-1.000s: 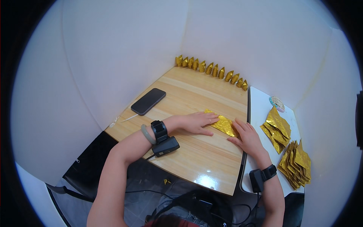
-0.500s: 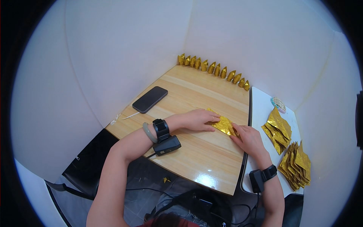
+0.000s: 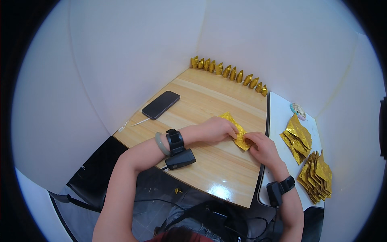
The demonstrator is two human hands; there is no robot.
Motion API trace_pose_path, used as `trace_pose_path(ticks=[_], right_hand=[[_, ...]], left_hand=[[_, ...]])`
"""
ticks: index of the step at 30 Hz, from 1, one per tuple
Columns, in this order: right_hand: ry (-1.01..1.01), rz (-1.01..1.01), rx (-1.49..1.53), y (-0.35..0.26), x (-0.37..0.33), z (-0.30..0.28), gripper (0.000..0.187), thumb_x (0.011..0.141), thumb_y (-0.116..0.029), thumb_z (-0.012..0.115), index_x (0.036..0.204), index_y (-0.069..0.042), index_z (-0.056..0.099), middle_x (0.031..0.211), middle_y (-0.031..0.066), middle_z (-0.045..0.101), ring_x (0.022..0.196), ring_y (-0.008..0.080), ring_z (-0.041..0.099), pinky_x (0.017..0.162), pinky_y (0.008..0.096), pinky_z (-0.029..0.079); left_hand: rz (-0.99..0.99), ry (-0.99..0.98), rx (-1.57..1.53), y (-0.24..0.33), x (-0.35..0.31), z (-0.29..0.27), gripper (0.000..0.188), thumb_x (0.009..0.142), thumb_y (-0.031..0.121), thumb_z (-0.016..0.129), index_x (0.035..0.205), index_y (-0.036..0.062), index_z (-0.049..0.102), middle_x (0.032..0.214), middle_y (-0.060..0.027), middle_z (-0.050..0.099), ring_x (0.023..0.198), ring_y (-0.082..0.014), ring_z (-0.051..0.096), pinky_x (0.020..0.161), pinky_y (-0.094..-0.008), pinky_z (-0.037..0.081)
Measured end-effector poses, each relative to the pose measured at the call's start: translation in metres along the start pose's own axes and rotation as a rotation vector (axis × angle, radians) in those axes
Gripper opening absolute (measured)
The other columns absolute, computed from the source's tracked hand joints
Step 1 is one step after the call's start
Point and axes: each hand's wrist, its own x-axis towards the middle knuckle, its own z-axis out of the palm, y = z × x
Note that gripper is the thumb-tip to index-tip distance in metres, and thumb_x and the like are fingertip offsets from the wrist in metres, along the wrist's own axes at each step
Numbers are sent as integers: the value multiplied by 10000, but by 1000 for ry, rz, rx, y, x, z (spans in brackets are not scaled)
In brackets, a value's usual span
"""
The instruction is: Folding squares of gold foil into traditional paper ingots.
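A strip of creased gold foil paper [image 3: 229, 117] lies slantwise on the wooden table, its lower end toward me. My left hand [image 3: 219, 129] is closed at the paper's left edge, fingertips pinching it near the middle. From the other side my right hand [image 3: 264, 147] grips the right edge, thumb and fingers pressed together on the paper. The two sets of fingertips are close together. Part of the foil is hidden under the fingers.
Folded gold foil pieces [image 3: 227, 71] stand in a row along the table's far edge. A black phone [image 3: 161, 105] with a white cable lies at left. On the white side table [image 3: 278, 105] are two stacks of gold foil sheets [image 3: 297, 135] and a small patterned object [image 3: 298, 111].
Both hands have gone from lying flatter on the foil to pinching its edges near the middle. The left fingers have curled in, and the strip has turned slightly.
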Motion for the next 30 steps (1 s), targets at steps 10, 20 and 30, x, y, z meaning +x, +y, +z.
trace_pose_path(ticks=[10, 20, 30], right_hand=[[-114, 115, 16, -6, 1, -12, 149, 688, -104, 596, 833, -75, 586, 830, 71, 588, 825, 246, 561, 707, 324, 473], [-102, 331, 151, 4, 0, -4, 169, 785, -203, 610, 794, -36, 581, 748, 88, 564, 697, 237, 565, 616, 321, 455], [62, 54, 72, 0, 1, 5, 268, 811, -124, 578, 1071, -62, 568, 1009, 123, 583, 926, 267, 565, 815, 328, 453]], left_hand=[[20, -11, -214, 1, -1, -6, 123, 711, 172, 625, 768, 64, 620, 963, -86, 564, 975, -259, 511, 821, -340, 429], [-103, 21, -201, -8, 2, -1, 190, 707, 229, 672, 734, 48, 618, 848, -119, 571, 905, -282, 525, 785, -360, 430], [-126, 157, -243, -8, 3, 12, 132, 729, 152, 654, 811, 63, 600, 825, -86, 561, 893, -262, 495, 790, -349, 407]])
